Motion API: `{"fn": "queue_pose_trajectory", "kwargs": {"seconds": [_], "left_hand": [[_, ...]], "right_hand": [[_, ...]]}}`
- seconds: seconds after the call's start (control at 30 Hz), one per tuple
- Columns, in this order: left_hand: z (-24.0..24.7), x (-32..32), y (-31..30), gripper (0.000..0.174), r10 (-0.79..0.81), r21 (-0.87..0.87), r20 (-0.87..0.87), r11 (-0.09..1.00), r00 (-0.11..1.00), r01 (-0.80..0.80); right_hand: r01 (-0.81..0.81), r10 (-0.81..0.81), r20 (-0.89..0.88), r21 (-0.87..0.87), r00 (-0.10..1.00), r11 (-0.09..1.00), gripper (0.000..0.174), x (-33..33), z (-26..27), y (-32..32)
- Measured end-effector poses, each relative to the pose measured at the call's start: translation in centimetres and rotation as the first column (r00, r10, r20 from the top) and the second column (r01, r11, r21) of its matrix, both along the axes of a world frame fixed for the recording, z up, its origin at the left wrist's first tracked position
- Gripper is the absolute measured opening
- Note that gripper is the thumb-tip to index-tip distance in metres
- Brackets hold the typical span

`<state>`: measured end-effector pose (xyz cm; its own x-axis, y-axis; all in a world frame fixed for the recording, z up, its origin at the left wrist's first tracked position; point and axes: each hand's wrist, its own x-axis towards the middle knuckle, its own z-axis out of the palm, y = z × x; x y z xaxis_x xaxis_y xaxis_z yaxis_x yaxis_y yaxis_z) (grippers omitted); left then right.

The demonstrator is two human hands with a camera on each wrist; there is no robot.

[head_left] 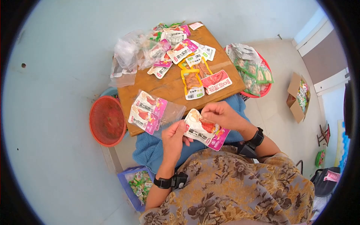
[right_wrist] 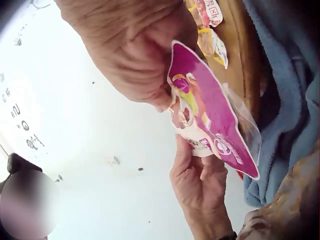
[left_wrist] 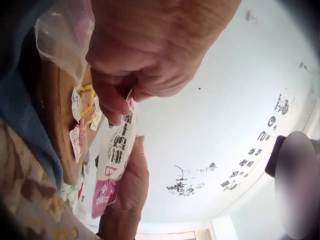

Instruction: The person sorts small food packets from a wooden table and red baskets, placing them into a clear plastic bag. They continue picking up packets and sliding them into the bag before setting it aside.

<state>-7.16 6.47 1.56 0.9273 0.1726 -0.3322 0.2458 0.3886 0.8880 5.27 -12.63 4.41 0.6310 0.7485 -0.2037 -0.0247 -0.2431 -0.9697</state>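
Observation:
A white and magenta chicken chop packet (head_left: 198, 131) is held up over the lap, in front of the near table edge. My left hand (head_left: 174, 138) pinches its left side between thumb and fingers. At the packet's upper right edge, my right hand (head_left: 225, 115) grips it with curled fingers, partly hidden behind the packet in the left wrist view. The printed front (left_wrist: 117, 142) shows in the left wrist view, and the magenta end (right_wrist: 215, 107) in the right wrist view. Close by my left hand lies a clear plastic bag (head_left: 173, 113) beside similar packets (head_left: 144, 110).
The wooden table (head_left: 150, 88) bears yellow-edged packets (head_left: 193, 84), a red and white packet (head_left: 217, 82), a packet pile and crumpled clear bags (head_left: 129, 52). Red baskets (head_left: 107, 120) flank it. A blue bin (head_left: 125, 187) stands lower left, an open carton (head_left: 294, 88) at right.

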Motion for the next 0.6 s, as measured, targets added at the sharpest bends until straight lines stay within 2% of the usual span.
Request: {"fn": "queue_pose_trajectory", "kwargs": {"seconds": [0.03, 0.07, 0.13, 0.17, 0.27, 0.3, 0.33, 0.4, 0.43, 0.47, 0.5, 0.53, 0.57, 0.6], "left_hand": [[-0.1, 0.2, -0.4, 0.030, 0.034, -0.045, -0.007, 0.998, 0.999, -0.035], [-0.2, 0.4, -0.8, 0.030, 0.072, -0.092, -0.018, 0.993, 0.997, -0.074], [-0.6, 0.5, -1.4, 0.031, 0.106, -0.108, -0.042, 0.988, 0.993, -0.110], [-0.7, 0.7, -1.7, 0.031, 0.116, -0.137, -0.066, 0.983, 0.991, -0.124], [-1.0, 1.2, -2.7, 0.031, 0.104, -0.182, -0.111, 0.975, 0.988, -0.123], [-1.1, 1.3, -3.0, 0.031, 0.082, -0.199, -0.128, 0.974, 0.988, -0.107], [-1.2, 1.3, -3.1, 0.031, 0.077, -0.200, -0.128, 0.974, 0.989, -0.102], [-1.4, 1.3, -2.9, 0.031, -0.053, -0.017, -0.096, 0.999, 0.994, 0.052], [-1.4, 1.0, -2.7, 0.031, -0.058, -0.017, -0.099, 0.998, 0.993, 0.056], [-0.8, 0.8, -2.4, 0.028, 0.002, 0.419, 0.029, 0.908, 1.000, -0.014], [-0.5, 0.6, -2.2, 0.026, -0.005, 0.759, 0.172, 0.638, 0.985, -0.130], [-0.5, 0.3, -1.7, 0.026, -0.014, 0.762, 0.169, 0.636, 0.985, -0.122], [-0.6, 0.0, -1.2, 0.025, -0.040, 0.900, 0.216, 0.397, 0.976, -0.183], [-0.7, -0.2, -1.0, 0.028, -0.080, 0.961, 0.256, 0.128, 0.963, -0.245]], "right_hand": [[0.074, -0.062, -0.190, 0.059, 0.980, 0.996, 0.020, 0.1, -0.3, -0.7], [0.069, -0.058, -0.196, 0.050, 0.979, 0.996, 0.020, -0.1, -0.3, -1.4], [0.211, -0.131, -0.422, 0.148, 0.897, 0.966, 0.030, -0.5, -0.3, -3.1], [0.245, -0.161, -0.473, 0.122, 0.866, 0.962, 0.038, -0.9, -1.2, -4.1], [0.255, -0.194, -0.540, 0.039, 0.819, 0.966, 0.041, -2.1, -2.2, -5.8], [0.336, -0.234, -0.613, 0.055, 0.755, 0.940, 0.041, -2.6, -1.6, -5.7], [0.341, -0.238, -0.613, 0.054, 0.754, 0.939, 0.041, -2.8, -1.7, -6.0], [0.409, -0.276, -0.635, 0.069, 0.722, 0.910, 0.037, -3.0, -2.1, -6.4], [0.413, -0.279, -0.637, 0.069, 0.719, 0.908, 0.037, -3.0, -2.5, -6.8], [0.399, -0.287, -0.606, 0.055, 0.742, 0.915, 0.035, -2.8, -2.8, -7.4], [0.387, -0.296, -0.574, 0.041, 0.763, 0.921, 0.033, -2.6, -2.9, -7.7], [0.395, -0.300, -0.578, 0.043, 0.759, 0.917, 0.033, -2.6, -3.0, -7.7], [0.404, -0.323, -0.559, 0.025, 0.764, 0.914, 0.032, -2.5, -2.8, -7.6], [0.414, -0.345, -0.539, 0.007, 0.768, 0.910, 0.031, -2.5, -2.7, -7.5]]}}
